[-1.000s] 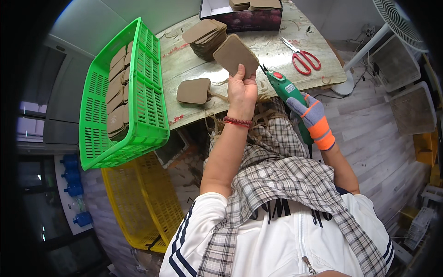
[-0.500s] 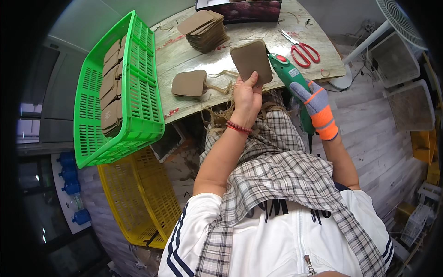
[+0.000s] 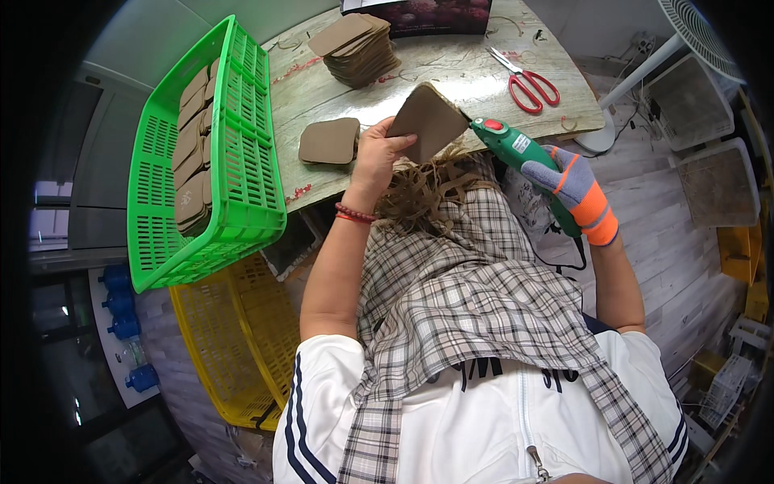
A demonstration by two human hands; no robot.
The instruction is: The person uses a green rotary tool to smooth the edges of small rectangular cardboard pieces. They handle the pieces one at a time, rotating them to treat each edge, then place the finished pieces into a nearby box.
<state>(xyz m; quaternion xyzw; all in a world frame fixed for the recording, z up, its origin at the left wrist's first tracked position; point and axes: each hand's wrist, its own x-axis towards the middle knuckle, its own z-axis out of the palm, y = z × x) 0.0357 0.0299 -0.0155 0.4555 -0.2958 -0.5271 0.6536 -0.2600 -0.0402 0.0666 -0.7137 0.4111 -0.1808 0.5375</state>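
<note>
My left hand [image 3: 380, 158], bare with a red bead bracelet, pinches a flat brown round-cornered pad [image 3: 426, 121] by its near left edge, thumb on top. The pad is tilted, one corner pointing away from me. My right hand [image 3: 574, 187], in a grey and orange glove, is wrapped round a green corded electric hand tool [image 3: 509, 145] with a red button. The tool's thin dark tip is at the pad's right edge; whether it touches, I cannot tell. Brown trimmed strips [image 3: 427, 192] lie on my plaid apron [image 3: 468, 298]. Left of the pad, a small pile of similar pads [image 3: 330, 141] rests on the table.
On the table [image 3: 451, 60] stand a taller stack of brown pads [image 3: 355, 48], red-handled scissors [image 3: 532, 87] and a dark printed box [image 3: 423, 18]. At the left is a green crate [image 3: 250, 137] holding more pads, above a yellow crate [image 3: 234, 347]. A white fan [image 3: 701, 36] stands far right.
My left hand has moved left and turned the pad, so a different edge faces the tool. My right hand and the tool have shifted slightly right and nearer me. More strips show on the apron.
</note>
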